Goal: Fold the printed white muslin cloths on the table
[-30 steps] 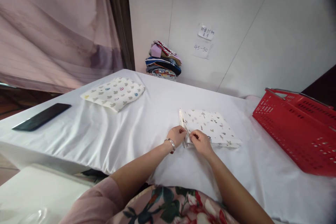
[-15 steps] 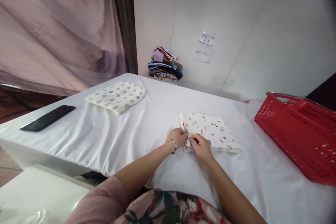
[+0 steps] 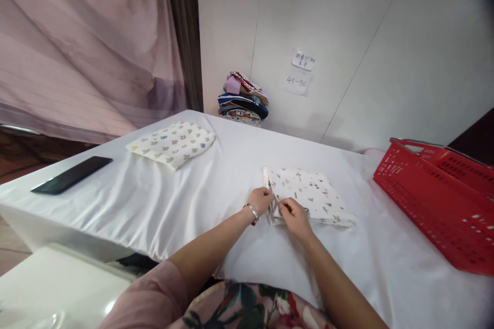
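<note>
- Hardly anything has moved over the past second: the left hand (image 3: 259, 201) and right hand (image 3: 295, 217) are still at the same edge of the folded cloth (image 3: 309, 193), while the wearer's head has tipped up slightly.
- At far left a pink curtain (image 3: 88, 46) hangs in folds.
- Below it, a flat black slab (image 3: 71, 175) lies near the end of the table (image 3: 235, 157), which has a shiny white cover.
- Next along, a second cloth (image 3: 172, 144), pale with grey, blue and red shapes, lies flat, well apart from the hands.
- Past the table's far edge, by the wall, I see a pile of fabrics (image 3: 243, 103) in many colours.
- Left hand, wearing a bracelet (image 3: 252, 212): fingers drawn together, pinching the folded cloth's left edge.
- Right hand, just beside it: thumb and finger nipped on that edge too.
- The folded cloth, white with small prints, lies on the table, mostly right of the hands.
- Two paper notes (image 3: 296, 83) are on the wall behind.
- At far right sits a red basket (image 3: 432, 205), apart from the cloth.
</note>
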### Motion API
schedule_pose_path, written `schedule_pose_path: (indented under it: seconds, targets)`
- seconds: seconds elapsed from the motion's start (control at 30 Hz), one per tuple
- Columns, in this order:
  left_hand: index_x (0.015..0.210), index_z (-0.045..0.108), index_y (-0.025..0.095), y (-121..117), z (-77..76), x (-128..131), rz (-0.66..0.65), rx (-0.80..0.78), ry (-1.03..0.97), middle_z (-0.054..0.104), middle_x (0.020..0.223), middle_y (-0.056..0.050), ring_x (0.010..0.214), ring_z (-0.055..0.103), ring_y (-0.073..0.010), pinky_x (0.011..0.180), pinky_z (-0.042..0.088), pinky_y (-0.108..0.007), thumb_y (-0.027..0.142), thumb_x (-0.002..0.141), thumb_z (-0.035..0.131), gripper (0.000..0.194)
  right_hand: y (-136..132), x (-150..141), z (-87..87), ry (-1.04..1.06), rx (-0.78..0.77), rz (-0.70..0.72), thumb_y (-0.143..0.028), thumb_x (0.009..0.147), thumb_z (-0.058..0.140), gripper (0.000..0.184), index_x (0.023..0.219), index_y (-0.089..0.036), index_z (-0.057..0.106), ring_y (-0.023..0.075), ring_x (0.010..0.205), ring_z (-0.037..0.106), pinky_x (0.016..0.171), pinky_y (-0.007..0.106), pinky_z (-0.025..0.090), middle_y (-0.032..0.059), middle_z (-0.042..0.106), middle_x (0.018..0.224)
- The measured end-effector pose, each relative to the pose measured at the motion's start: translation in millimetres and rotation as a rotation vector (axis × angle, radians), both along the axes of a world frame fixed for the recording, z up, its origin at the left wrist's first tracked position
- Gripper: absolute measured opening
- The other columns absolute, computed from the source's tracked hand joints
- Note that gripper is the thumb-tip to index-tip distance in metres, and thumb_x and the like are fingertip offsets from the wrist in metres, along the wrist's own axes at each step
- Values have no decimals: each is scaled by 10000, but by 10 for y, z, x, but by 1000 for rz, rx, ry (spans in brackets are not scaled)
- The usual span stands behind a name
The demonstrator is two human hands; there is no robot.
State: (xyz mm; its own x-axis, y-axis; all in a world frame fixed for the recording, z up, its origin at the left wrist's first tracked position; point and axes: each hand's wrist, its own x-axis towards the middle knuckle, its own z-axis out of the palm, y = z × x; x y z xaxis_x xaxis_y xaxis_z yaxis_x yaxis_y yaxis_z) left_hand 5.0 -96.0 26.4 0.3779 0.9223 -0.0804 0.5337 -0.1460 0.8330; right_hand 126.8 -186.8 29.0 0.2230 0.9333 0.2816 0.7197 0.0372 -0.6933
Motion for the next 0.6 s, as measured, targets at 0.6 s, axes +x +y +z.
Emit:
schedule_pose_path:
  seconds: [0.6]
  targets:
    - [760,570,197,111,-8,8,90,-8,92,640,744,-16,678,578,-151,577,402,-230,491,765,460,313,56,5,-13,-162,-65,107,-262,812,407,281,974,-256,636,151,778,567,688,260,420,19,593,823]
